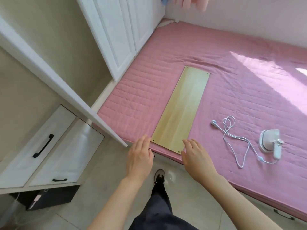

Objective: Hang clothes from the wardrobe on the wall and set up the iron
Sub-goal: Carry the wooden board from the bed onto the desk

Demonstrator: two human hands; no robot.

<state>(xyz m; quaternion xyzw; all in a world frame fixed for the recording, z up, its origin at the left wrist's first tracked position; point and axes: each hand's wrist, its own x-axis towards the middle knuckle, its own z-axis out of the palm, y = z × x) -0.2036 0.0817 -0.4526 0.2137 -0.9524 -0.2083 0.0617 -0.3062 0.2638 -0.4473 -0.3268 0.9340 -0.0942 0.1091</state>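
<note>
A long pale wooden board (181,107) lies flat on the pink bed (232,63), its near end at the bed's front edge. My left hand (139,155) hovers open just off the board's near left corner. My right hand (196,155) is open by the near right corner, fingertips at the board's edge. A small white iron (270,141) rests on the bed to the right, its white cord and plug (230,133) looped beside it. Pink clothes (191,3) hang at the top edge by the wall.
An open white wardrobe door (54,80) juts out at left above white drawers (49,146) with black handles. Closed white wardrobe doors (119,30) line the bed's left side. A dark box (44,198) sits on the floor under the drawers. My foot (159,176) stands on the tiled floor.
</note>
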